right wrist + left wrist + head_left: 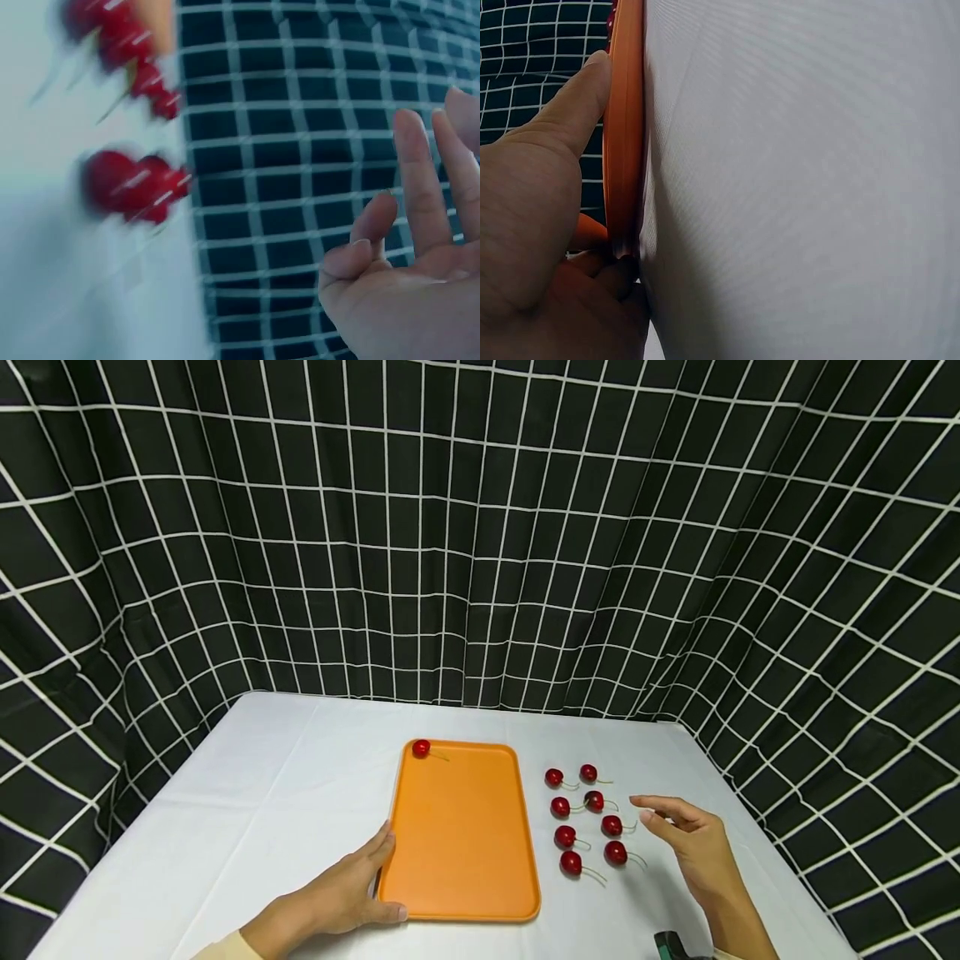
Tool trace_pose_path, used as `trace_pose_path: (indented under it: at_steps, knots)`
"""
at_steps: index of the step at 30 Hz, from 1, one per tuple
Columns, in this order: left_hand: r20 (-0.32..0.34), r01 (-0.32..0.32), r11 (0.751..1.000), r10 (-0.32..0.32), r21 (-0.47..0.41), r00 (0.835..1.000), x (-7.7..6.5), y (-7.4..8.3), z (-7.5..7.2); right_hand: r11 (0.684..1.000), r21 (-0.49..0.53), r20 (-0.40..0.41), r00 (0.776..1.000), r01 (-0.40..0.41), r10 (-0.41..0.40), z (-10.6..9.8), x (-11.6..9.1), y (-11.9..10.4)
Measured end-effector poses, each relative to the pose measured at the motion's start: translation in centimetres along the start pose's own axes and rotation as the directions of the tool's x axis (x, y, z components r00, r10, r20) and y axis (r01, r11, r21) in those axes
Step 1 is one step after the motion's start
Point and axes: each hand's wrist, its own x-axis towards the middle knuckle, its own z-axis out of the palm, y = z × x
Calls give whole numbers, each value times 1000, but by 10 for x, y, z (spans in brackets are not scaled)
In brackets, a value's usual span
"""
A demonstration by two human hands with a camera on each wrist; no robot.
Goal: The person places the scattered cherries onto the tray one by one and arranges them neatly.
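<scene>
An orange rectangular tray [461, 835] lies on the table, with one red cherry [422, 748] at its far left corner. My left hand [337, 885] grips the tray's near left corner, thumb along the near edge and fingers against the left side. The left wrist view shows that hand [532, 217] close up beside the tray's rim [624, 142]. Right of the tray lie several red cherries [571, 862] with thin stems. My right hand [701, 847] hovers just right of them, fingers loosely bent and holding nothing. Cherries [112, 180] appear blurred in the right wrist view.
A white cloth [300, 785] covers the table. Black curtains with a white grid [465, 543] enclose the back and both sides. Part of a dark device [670, 945] sits by my right wrist.
</scene>
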Motion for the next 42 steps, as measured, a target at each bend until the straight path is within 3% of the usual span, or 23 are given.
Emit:
trace_pose_path:
  at_steps: [7,13,20,30,37,42]
  knots:
    - [-3,-6,1000,6,2,1000,3,1,0,996,23,3,996,-86,85,-16,-4,35]
    - [16,4,1000,-4,-15,1000,4,4,1,971,-179,-31,987,-160,156,-26,-6,56]
    - [2,19,999,-19,-42,1000,3,8,-2,893,-364,-61,963,-266,262,-33,-2,73]
    - [1,13,999,-13,-37,1000,3,5,0,851,-466,-15,963,-244,268,-31,1,83]
    - [-2,17,999,-17,-30,1000,3,2,2,865,-457,-6,973,-207,230,-26,-1,89]
    - [2,22,999,-22,-30,1000,2,2,2,848,-488,-21,974,-206,225,-23,-2,89]
